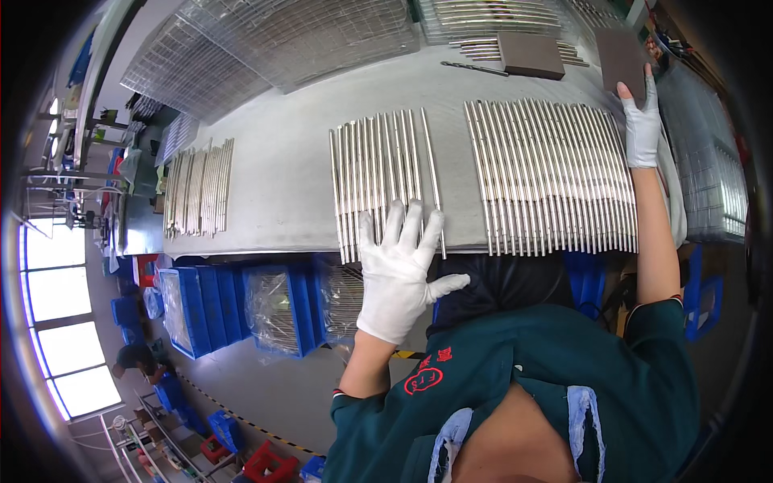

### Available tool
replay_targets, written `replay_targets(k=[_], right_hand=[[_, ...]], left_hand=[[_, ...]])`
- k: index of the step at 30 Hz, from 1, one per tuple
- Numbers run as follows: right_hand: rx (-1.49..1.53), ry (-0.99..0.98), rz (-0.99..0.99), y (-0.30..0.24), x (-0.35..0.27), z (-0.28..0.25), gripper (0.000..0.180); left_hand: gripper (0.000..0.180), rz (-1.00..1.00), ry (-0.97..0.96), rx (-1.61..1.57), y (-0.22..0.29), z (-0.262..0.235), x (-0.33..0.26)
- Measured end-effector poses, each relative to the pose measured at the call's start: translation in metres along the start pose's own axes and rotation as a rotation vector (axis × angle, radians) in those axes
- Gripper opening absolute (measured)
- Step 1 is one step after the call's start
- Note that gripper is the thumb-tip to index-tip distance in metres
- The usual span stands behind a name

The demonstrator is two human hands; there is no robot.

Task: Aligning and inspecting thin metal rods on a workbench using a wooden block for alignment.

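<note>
The left hand (400, 278), gloved white, lies open and flat, its grip spread over the near ends of the middle rod row (382, 181) on the table (274, 185), likely evening them. The right hand (642, 121), fingers extended, touches a brown block (624, 52) beyond the larger rod row (551, 173).

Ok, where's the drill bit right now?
Head view: the drill bit lies at the table's far edge, just left of the brown block, beyond both rod rows.
</note>
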State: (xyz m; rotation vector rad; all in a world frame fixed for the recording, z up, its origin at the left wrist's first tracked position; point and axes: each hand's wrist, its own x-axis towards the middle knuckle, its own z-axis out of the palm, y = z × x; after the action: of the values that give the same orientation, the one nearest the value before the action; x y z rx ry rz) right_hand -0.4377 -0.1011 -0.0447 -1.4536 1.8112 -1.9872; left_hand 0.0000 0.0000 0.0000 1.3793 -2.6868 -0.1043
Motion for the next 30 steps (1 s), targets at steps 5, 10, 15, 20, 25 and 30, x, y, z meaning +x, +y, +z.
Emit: replay_targets(k=[5,10,15,20,25,30], right_hand=[[-0.009,0.014,-0.02,0.005,0.001,0.001,0.071],[-0.001,0.001,0.014,0.002,0.001,-0.001,0.071],[0.01,0.002,0.018,0.0,0.001,0.002,0.071],[0.007,0.008,0.037,0.0,0.001,0.0,0.071],[0.029,0.014,0.028,0.004,0.001,0.001,0.071],[0.024,0.014,0.016,0.002,0.001,0.002,0.071]], left_hand=[[0.096,-0.053,0.045,0.016,-0.012,-0.017,0.013],[0.101,-0.341,0.045,0.098,-0.053,-0.011,0.01],[0.097,-0.32,0.032,0.069,-0.058,-0.011,0.01],[0.096,-0.214,0.026,0.017,-0.06,-0.002,0.012],[0.098,-0.067,0.078,-0.013,-0.035,0.002,0.016],[0.096,0.187,0.054,-0.118,0.003,0.006,0.023]])
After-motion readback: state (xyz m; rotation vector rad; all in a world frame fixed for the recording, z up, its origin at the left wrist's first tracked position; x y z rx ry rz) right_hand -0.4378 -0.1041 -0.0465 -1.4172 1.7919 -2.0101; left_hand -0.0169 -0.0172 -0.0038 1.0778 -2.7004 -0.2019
